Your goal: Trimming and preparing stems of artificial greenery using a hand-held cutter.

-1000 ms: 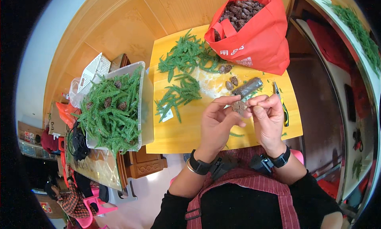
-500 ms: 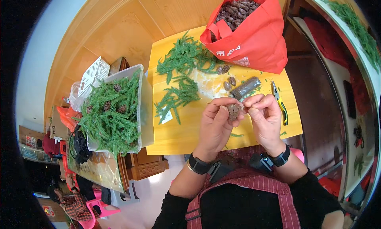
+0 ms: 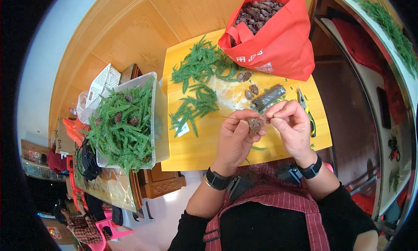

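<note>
Seen from the head camera, a person seated at a yellow desk (image 3: 196, 151) holds a small brown pine cone (image 3: 254, 125) between both hands, just above the desk's near edge. The left hand (image 3: 235, 135) is closed around the cone from below and the left, gripping it; the right hand (image 3: 292, 122) pinches a thin wire (image 3: 237, 117) that runs leftward across the cone's top, its long axis lying roughly left to right. The cone sits nearer the left palm, with the right fingertips touching it from the right. Beyond the hands lie a dark wire bundle (image 3: 269, 97), loose cones, green sprigs (image 3: 193, 104) and a red bag (image 3: 274, 35) of cones; yellow-handled pliers (image 3: 307, 112) rest to the right. A clear bin (image 3: 159, 120) of greenery stands left of the desk.
</note>
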`<state>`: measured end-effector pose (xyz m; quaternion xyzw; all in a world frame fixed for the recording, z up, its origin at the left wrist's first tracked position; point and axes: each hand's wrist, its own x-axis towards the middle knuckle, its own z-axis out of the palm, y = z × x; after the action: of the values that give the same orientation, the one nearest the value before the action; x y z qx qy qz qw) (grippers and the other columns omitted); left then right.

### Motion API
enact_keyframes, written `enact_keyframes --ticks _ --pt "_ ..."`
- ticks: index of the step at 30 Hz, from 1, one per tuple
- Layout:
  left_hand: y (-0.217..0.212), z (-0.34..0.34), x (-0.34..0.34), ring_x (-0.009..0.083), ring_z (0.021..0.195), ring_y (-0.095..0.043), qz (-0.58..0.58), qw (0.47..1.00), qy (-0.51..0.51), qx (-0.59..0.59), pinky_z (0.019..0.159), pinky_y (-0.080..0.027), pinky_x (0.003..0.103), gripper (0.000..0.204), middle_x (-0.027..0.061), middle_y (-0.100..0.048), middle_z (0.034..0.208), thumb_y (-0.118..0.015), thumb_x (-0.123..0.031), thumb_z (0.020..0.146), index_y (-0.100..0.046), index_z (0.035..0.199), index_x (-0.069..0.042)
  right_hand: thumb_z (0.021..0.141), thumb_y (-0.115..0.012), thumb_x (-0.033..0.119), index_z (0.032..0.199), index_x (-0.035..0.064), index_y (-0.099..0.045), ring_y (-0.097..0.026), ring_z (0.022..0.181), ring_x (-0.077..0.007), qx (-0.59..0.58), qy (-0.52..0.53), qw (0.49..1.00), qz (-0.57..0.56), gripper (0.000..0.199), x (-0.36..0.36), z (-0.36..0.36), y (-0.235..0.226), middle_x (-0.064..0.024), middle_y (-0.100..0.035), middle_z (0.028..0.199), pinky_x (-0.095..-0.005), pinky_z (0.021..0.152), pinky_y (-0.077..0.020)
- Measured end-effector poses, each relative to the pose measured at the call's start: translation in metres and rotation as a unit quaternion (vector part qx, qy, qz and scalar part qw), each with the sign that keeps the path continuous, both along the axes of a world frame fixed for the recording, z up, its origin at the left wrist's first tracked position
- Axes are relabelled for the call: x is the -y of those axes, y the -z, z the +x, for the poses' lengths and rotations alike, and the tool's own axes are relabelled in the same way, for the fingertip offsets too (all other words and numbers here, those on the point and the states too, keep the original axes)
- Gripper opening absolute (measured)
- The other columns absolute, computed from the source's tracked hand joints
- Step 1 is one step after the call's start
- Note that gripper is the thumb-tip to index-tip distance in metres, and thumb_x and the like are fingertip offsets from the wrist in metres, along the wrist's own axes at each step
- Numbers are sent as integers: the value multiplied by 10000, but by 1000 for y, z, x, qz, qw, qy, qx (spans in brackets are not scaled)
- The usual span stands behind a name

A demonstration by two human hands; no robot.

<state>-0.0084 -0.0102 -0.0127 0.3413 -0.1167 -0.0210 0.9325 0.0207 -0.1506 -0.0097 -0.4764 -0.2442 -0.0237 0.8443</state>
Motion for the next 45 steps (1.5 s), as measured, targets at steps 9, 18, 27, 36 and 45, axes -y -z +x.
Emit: enact_keyframes --ticks 9,18,27,36,45 --pt "0 -1 -2 143 736 -575 25 1000 -3 9 602 -460 205 285 95 -589 921 -511 -239 896 -530 1041 6 817 -564 -6 828 49 -462 -551 848 -169 0 -22 1000 -14 116 2 2 -1 -102 -551 895 -307 782 -463" --pt "-3 -2 -9 140 691 -553 53 997 58 9 542 -418 190 273 100 -587 904 -533 -254 881 -561 989 -5 827 -593 152 966 5 -488 -542 924 -197 -48 -138 989 -32 228 10 6 -4 -116 -549 969 -326 841 -427" --pt "-8 -5 -18 82 470 -436 121 968 214 -54 438 -355 177 335 86 -523 788 -554 -334 852 -550 908 -4 705 -675 180 1174 19 -496 -395 1188 -276 154 -254 929 -220 527 10 24 -10 -146 -445 1242 -378 996 -291" --pt "-14 -9 -9 108 540 -501 90 976 150 -133 411 -347 168 346 80 -534 794 -550 -321 849 -545 948 11 716 -689 109 1102 14 -517 -441 1117 -223 16 -330 942 -61 434 5 17 -1 -162 -432 1239 -349 930 -374" --pt "-7 -8 -22 165 718 -602 39 975 201 -83 609 -483 242 252 71 -587 871 -575 -112 811 -544 1027 14 712 -664 7 991 -12 -528 -516 914 -165 -34 -343 937 -55 311 7 13 -5 -122 -519 1059 -271 736 -485"
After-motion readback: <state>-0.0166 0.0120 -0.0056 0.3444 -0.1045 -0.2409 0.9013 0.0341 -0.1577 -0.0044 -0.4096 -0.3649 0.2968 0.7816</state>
